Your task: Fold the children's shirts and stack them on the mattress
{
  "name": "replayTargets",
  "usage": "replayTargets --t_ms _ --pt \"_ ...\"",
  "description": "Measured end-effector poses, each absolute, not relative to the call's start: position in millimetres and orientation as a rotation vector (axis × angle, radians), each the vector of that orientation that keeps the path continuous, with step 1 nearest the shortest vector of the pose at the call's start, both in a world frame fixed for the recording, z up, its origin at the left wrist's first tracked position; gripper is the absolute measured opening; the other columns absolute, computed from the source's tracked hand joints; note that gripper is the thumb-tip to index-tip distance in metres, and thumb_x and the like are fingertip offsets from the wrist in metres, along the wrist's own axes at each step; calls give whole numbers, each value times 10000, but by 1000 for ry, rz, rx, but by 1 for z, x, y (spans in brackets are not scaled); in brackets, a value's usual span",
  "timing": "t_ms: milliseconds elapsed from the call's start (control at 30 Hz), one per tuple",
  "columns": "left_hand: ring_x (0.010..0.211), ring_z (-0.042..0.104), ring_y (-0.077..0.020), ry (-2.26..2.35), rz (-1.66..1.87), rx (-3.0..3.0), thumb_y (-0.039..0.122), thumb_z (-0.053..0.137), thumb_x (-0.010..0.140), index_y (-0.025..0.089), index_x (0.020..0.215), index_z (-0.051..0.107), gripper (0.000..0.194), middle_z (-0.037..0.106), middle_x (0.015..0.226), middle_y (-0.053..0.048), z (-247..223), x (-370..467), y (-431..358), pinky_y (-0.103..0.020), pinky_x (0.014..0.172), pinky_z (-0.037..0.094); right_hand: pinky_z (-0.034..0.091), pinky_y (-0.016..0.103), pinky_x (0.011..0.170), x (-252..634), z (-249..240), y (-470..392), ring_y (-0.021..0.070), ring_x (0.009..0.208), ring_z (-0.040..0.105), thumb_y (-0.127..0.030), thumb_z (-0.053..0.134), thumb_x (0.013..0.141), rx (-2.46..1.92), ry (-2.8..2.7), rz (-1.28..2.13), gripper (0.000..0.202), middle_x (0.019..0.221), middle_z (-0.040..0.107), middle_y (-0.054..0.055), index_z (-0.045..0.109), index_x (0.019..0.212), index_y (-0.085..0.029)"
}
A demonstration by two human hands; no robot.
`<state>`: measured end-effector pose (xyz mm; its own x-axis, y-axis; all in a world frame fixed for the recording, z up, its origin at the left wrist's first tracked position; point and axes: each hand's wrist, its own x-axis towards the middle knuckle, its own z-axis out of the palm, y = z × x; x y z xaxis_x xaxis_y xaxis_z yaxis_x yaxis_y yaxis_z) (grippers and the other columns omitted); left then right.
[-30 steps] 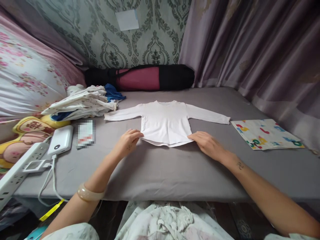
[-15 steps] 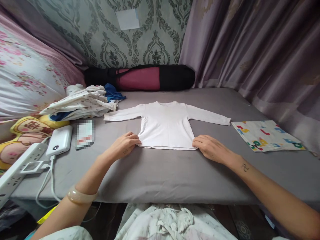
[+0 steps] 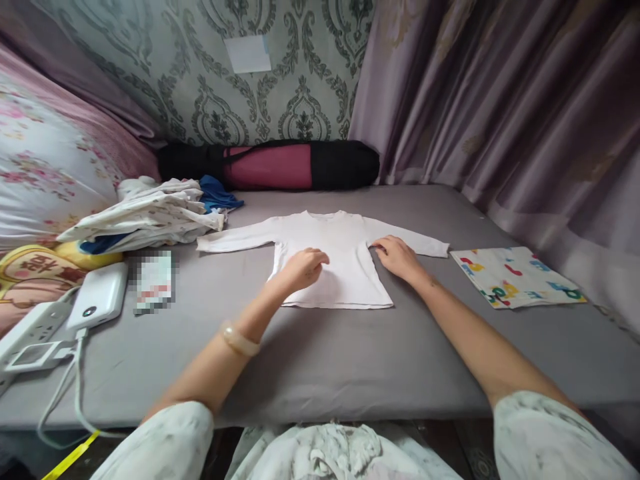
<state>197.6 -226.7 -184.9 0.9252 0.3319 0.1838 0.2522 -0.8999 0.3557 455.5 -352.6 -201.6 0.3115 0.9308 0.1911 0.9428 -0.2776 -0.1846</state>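
Note:
A white long-sleeved shirt [image 3: 345, 267] lies spread flat on the grey sheet, its neckline at the far side and sleeves stretched out to both sides. Over the shirt's left-middle part is my left hand [image 3: 306, 268], its fingers loosely curled and nothing visible in them. My right hand [image 3: 397, 257] is at the right underarm, where sleeve and body meet, with its fingertips drawn together on the cloth edge. The near hem rests flat, with neither hand on it.
To the right lies a folded cloth with colourful prints [image 3: 517, 277]. A clothes pile [image 3: 150, 217], a white power bank [image 3: 97, 297], a power strip [image 3: 37, 327] and a blurred packet [image 3: 154, 280] are at left. A black and red long bag [image 3: 270, 165] lies along the wall.
Both hands have left the hem corners. My left hand has moved right and up over the shirt; my right hand has gone up to the underarm. The view has shifted slightly.

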Motion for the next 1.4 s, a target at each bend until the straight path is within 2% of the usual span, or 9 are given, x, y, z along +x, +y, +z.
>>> replayTargets --t_ms 300,467,667,767,900,967,1067,1167,1400 --pt "1077 598 -229 605 428 2674 47 402 847 133 1103 577 322 647 1113 -138 -221 299 -245 -367 952 478 367 325 849 464 -212 -328 240 1028 535 -102 417 921 -2407 -1998 -313 288 1072 641 110 660 1057 -172" --pt "1174 535 -242 669 474 2698 186 403 931 107 1159 531 273 588 1219 -166 -234 306 -255 -377 1022 421 333 334 840 475 -208 -327 234 982 531 -86 388 931 -2321 -2172 -409 301 1044 642 115 654 1049 -163" --pt "1410 315 -309 678 343 2873 523 307 969 79 1409 383 629 399 1489 -201 -242 301 -265 -473 1157 228 350 335 835 481 -200 -329 241 975 528 -129 390 950 -2262 -2280 -408 284 1041 641 129 663 1022 -153" --pt "1443 253 -329 661 258 2919 538 240 977 60 1462 323 687 324 1538 -209 -242 300 -271 -500 1168 183 369 329 843 480 -197 -329 239 1008 541 -112 403 934 -2329 -2217 -335 290 1071 646 126 668 1042 -159" --pt "1463 195 -336 600 180 2929 516 215 985 27 1479 291 699 253 1568 -214 -238 301 -290 -500 1174 171 362 348 955 468 -190 -317 248 1134 534 -100 390 916 -2397 -2061 -202 339 1172 646 137 671 1097 -152" --pt "1462 198 -335 609 155 2914 486 220 990 6 1475 287 686 265 1561 -223 -237 303 -300 -490 1175 177 325 344 1039 456 -189 -305 239 1249 483 -143 341 944 -2357 -2017 -57 402 1324 583 143 602 1249 -127" --pt "1441 252 -333 600 186 2903 488 258 986 6 1463 310 681 341 1520 -235 -237 305 -308 -491 1172 181 180 377 1162 435 -197 -283 237 1439 256 -307 270 994 -2291 -2022 275 535 1552 333 139 370 1469 -82" --pt "1408 318 -329 570 252 2912 500 268 981 16 1448 343 677 415 1468 -239 -240 305 -308 -502 1160 199 71 436 1192 422 -213 -261 245 1487 80 -456 221 993 -2305 -1952 461 664 1613 139 132 222 1530 -65" --pt "1419 291 -341 531 251 2938 485 259 976 29 1466 327 673 374 1503 -224 -240 303 -308 -513 1157 205 -1 487 1187 429 -230 -220 253 1489 23 -528 172 979 -2411 -1813 310 718 1624 62 121 170 1545 -87"
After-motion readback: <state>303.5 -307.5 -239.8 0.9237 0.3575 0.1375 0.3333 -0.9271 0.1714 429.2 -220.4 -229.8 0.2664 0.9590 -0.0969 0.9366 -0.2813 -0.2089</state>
